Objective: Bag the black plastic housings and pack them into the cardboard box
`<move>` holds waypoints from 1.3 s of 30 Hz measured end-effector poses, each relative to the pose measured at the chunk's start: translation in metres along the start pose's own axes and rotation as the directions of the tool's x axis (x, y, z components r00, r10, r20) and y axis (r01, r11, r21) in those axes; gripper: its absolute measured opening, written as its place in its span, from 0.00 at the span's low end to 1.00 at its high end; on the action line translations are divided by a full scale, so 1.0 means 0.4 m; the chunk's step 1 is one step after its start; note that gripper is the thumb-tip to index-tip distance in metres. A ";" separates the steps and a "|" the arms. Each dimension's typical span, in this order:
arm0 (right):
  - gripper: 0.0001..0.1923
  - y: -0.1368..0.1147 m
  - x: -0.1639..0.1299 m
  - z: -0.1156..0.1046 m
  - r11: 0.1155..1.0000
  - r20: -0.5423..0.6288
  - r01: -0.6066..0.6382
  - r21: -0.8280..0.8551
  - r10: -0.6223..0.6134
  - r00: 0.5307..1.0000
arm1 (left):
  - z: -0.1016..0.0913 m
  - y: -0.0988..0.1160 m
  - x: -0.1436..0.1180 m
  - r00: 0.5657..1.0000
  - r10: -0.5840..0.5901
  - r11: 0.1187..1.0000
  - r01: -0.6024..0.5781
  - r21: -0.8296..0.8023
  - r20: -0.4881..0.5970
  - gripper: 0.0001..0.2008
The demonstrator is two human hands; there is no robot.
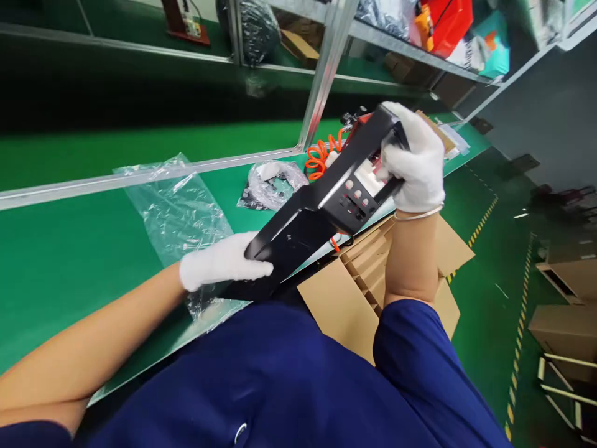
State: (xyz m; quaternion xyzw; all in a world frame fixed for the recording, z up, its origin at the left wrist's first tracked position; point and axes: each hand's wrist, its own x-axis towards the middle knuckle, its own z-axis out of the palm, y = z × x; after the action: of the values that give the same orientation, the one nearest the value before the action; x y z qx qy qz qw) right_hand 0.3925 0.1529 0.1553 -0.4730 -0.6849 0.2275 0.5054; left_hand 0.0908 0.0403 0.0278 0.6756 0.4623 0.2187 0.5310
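While the left hand (224, 261) is gripping the black panel's (321, 205) lower end, the right hand (415, 163) is clasping its top, above a carton (345, 305).

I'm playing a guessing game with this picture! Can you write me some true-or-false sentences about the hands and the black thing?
1. Both hands wear white gloves. True: the left hand and the right hand are gloved.
2. The black panel lies flat on the floor. False: both hands hold it up above the green table.
3. The panel has round buttons. True.
4. The clear plastic bag is inside the cardboard box. False: it lies on the table.
5. The orange coiled hose is wrapped around the right wrist. False: it lies on the table behind the panel.
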 end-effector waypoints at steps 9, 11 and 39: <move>0.37 0.040 -0.276 0.419 0.986 0.499 -0.079 0.145 -0.004 0.866 | 0.018 -0.038 -0.045 0.443 -0.239 0.890 -0.256 -0.378 -0.864 0.22; 0.41 0.020 -0.362 0.486 0.986 0.601 -0.162 0.034 0.109 0.792 | 0.004 -0.032 -0.054 0.287 -0.226 0.883 -0.343 -0.320 -0.931 0.21; 0.21 -0.016 -0.348 0.530 0.746 0.233 -0.381 0.547 0.302 0.925 | 0.032 -0.038 -0.005 0.525 0.175 0.979 -0.183 0.090 -0.833 0.42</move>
State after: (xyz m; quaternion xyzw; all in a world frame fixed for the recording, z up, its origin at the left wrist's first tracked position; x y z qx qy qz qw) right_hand 0.2033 0.0633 0.0122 -0.3969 -0.5148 0.5447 0.5299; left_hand 0.0938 0.0320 0.0100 0.5308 0.5865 0.5692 0.2242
